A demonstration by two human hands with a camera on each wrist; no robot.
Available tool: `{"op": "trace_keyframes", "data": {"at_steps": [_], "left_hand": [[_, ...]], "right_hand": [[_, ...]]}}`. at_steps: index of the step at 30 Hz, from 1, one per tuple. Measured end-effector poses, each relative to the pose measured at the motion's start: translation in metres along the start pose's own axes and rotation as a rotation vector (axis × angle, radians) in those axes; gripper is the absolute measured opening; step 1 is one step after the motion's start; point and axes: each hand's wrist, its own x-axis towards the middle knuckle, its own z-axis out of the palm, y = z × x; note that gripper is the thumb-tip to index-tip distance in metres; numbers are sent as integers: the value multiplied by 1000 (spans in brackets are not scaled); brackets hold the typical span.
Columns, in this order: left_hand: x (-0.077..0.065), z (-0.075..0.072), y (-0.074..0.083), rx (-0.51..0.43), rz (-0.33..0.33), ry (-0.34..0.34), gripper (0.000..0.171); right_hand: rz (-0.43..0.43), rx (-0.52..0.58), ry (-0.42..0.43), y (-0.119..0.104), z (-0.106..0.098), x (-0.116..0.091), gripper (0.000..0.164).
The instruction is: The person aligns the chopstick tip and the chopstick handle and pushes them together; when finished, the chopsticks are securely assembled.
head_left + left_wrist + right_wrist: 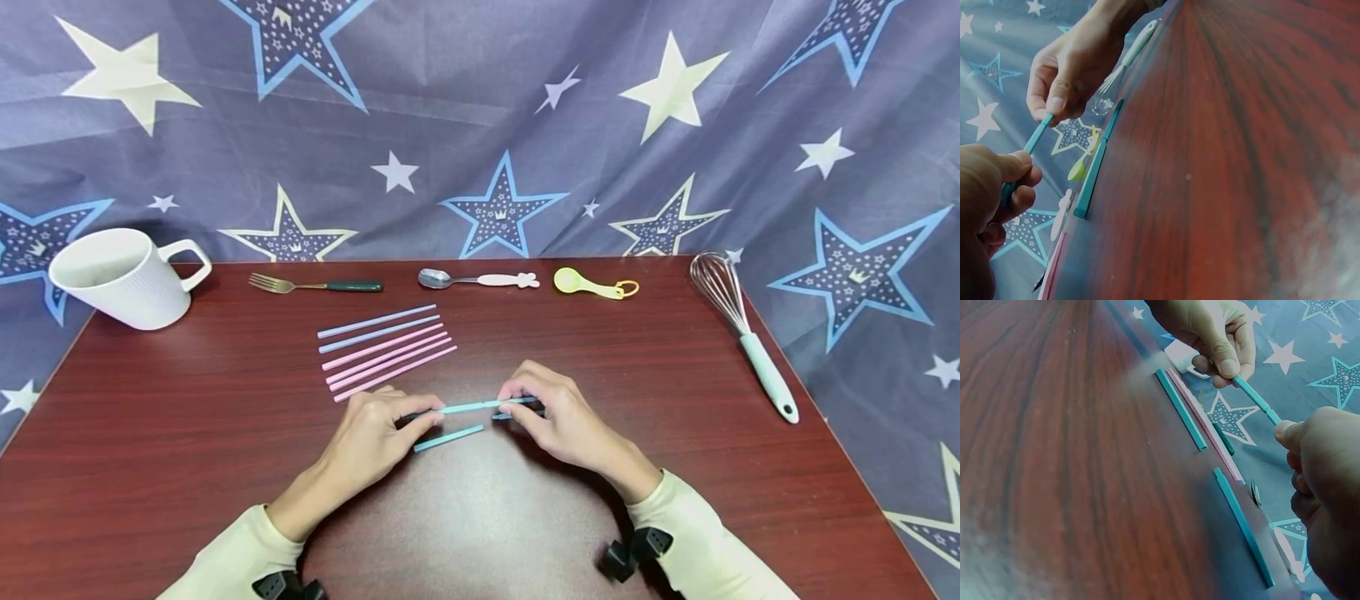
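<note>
My left hand [371, 429] and right hand [555, 412] pinch opposite ends of a teal chopstick [461, 408] between thumb and fingers. It runs nearly level between them, with a narrow joint line [1266, 410] close to the right fingertips in the right wrist view. Below it on the table lies a loose teal chopstick half [448, 439] with a hollow square end. Another teal half [1244, 528], narrower at one tip, lies in line with it; in the head view the right hand covers most of it.
Blue chopsticks [378, 321] and pink chopsticks [393, 358] lie side by side beyond the left hand. Along the back edge are a white mug [123, 279], a fork [315, 285], a spoon [480, 280] and a yellow measuring spoon [596, 285]. A whisk [750, 342] lies at right.
</note>
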Motion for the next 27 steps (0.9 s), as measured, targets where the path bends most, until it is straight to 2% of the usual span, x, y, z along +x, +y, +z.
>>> {"op": "trace_keyframes", "data": {"at_steps": [5,15,27], "left_hand": [[2,3,1,-22,24,-5,13],[0,12,1,-15,9,29,15],[0,0,2,59,-68,2,17]], "right_hand": [[-6,-5,11,2,0,-2,14],[14,8,22,4,1,-4,13],[3,24,2,7,5,0,10]]}}
